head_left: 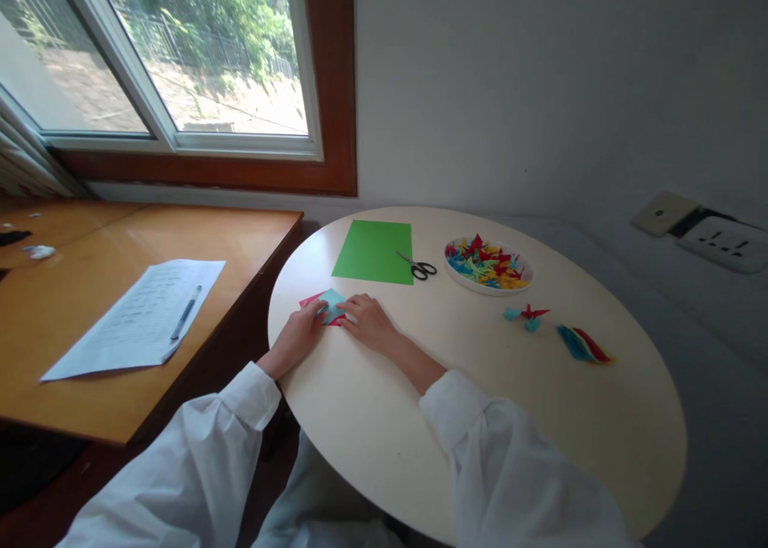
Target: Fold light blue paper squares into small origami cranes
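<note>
Both hands are positioned at the left side of the round tabletop [372,428], which has a smooth, pale surface. The left hand [305,330] is partly closed, with bent fingers on the left edge of the light blue sheet [332,297]. The right hand [369,322] is half open and palm down, with fingertips at the right edge of the same sheet. Whether either hand pinches the paper or only presses it cannot be told. The light blue sheet is thin and matt, and lies over a pink sheet [310,298] that shows at the far left and near edges.

Far of the hands lies a flat, four-sided green sheet [373,248]. Scissors [422,271] with black looped handles rest with the blade tips over its right edge. To the right stands a shallow white dish [480,290] with a rounded rim, filled with small, pointed folded paper pieces [487,262] in red, yellow, blue and green. Near the dish lie a sharp-tipped red folded piece [534,313] and two light blue pieces [531,324]. Farther right lies a fanned stack of coloured sheets [582,345]
</note>
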